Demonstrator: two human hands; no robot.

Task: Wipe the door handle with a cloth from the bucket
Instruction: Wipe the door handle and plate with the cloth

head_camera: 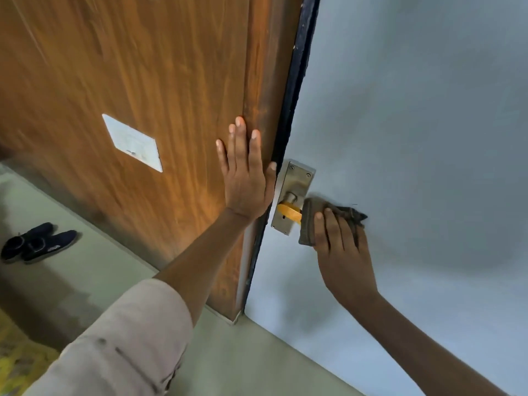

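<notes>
A grey-blue door (pixel 414 144) carries a metal backplate (pixel 294 181) with a gold lever handle (pixel 288 211). My right hand (pixel 341 247) grips a dark brown cloth (pixel 314 218), which is wrapped over the outer end of the handle. My left hand (pixel 245 172) lies flat with spread fingers on the wooden panel (pixel 148 81), its thumb on the black door edge (pixel 288 115) beside the backplate. The bucket is out of view.
A white switch plate (pixel 133 142) is set in the wooden panel left of my left hand. A pair of dark shoes (pixel 37 242) lies on the pale floor at the left. A yellow patterned mat (pixel 17 364) shows at the bottom left corner.
</notes>
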